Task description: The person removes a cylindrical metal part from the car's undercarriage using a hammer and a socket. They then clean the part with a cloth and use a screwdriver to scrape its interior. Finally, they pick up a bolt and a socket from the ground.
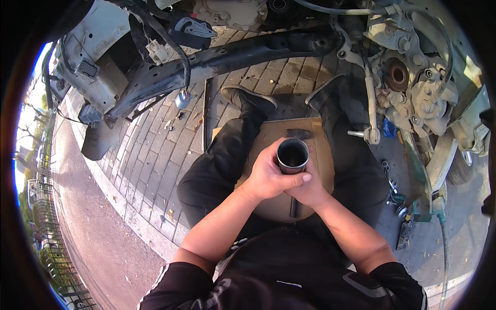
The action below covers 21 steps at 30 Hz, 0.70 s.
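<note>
Both of my hands are wrapped around a short black tube [293, 155], held upright in front of my body with its open mouth facing up. My left hand [266, 178] grips its left side, the thumb lying across the front. On the other side my right hand [314, 190] closes around it, with its fingers partly hidden. Under my hands a hammer [298, 134] lies on a sheet of cardboard [323, 155] between my legs. Its dark head shows beyond the tube, and the handle end shows below my hands.
A black vehicle crossmember [243, 54] spans the far side, with a hanging wire connector [182, 99] at its left. To the right are a wheel hub [397, 76] and a tie rod end [371, 135]. A green jack stand [428, 212] and loose tools [391, 181] sit beside my right leg.
</note>
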{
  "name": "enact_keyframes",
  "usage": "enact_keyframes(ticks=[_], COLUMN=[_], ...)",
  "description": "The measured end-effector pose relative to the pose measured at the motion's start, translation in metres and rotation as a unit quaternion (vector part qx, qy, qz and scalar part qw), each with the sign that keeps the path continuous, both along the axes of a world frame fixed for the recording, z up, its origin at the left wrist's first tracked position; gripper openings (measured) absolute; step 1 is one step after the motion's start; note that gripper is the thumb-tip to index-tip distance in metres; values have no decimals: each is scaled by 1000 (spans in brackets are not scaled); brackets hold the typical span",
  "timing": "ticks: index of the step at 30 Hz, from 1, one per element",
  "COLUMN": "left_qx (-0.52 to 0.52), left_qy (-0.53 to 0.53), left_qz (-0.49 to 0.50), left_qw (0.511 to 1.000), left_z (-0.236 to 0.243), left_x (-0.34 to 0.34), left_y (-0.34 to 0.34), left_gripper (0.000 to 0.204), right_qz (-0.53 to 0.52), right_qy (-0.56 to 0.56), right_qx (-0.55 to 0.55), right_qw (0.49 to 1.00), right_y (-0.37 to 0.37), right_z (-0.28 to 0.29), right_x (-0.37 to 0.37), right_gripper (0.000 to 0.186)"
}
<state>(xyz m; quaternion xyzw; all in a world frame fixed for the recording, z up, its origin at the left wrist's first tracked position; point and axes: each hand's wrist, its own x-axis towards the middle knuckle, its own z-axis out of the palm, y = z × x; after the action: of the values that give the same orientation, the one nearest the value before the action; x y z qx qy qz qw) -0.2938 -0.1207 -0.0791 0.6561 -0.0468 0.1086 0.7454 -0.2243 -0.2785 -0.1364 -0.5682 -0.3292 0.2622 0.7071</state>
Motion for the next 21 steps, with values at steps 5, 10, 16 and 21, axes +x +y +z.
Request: enact_keyframes(ticks=[5, 10, 16, 21], left_qx=[45, 89, 240, 302], left_qy=[-50, -58, 25, 108], left_qz=[-9, 33, 176, 170], left_qw=[998, 994, 954, 932], left_z=[5, 4, 6, 5], left_x=[-2, -8, -16, -14], left_y=[-8, -13, -5, -3], left_gripper=[64, 58, 54, 58], right_qz=[7, 29, 5, -102], right_qy=[-47, -114, 32, -215], right_qx=[-15, -52, 9, -114], right_qw=[999, 992, 999, 965], right_y=[-12, -11, -33, -38], right_z=[-1, -6, 26, 90], right_x=[2, 7, 27, 57], right_gripper=[80, 69, 47, 24])
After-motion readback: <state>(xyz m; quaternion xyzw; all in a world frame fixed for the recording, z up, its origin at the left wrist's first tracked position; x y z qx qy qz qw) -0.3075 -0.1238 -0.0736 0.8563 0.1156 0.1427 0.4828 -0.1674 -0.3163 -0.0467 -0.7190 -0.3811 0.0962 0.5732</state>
